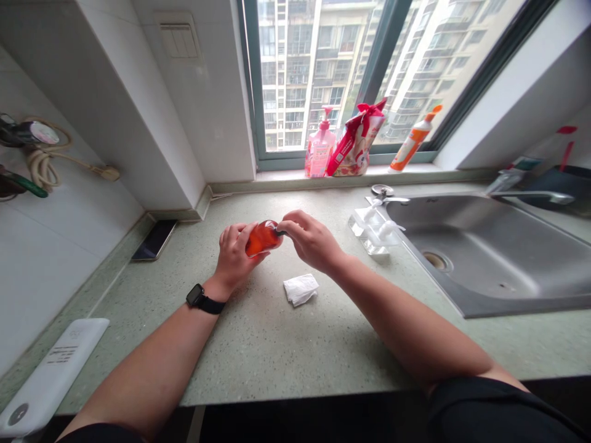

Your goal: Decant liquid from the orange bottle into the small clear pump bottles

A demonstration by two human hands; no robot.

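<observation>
My left hand (232, 253), with a black watch on its wrist, is wrapped round a clear amber-red bottle (265, 239). The bottle lies tilted on its side above the counter, its narrow end pointing right. A small dark cap or neck (279, 232) shows at that end. Thumb and fingers of my right hand (310, 239) pinch this dark part; its full shape is hidden by the fingers. On the counter just below the hands is a folded white tissue (301, 289).
Clear square containers with white pump tops (376, 231) stand beside the steel sink (462, 307). A pink pump bottle (320, 151), a red pouch (357, 144) and an orange bottle (410, 147) line the windowsill. A phone (154, 240) and a white oblong device (58, 372) lie left.
</observation>
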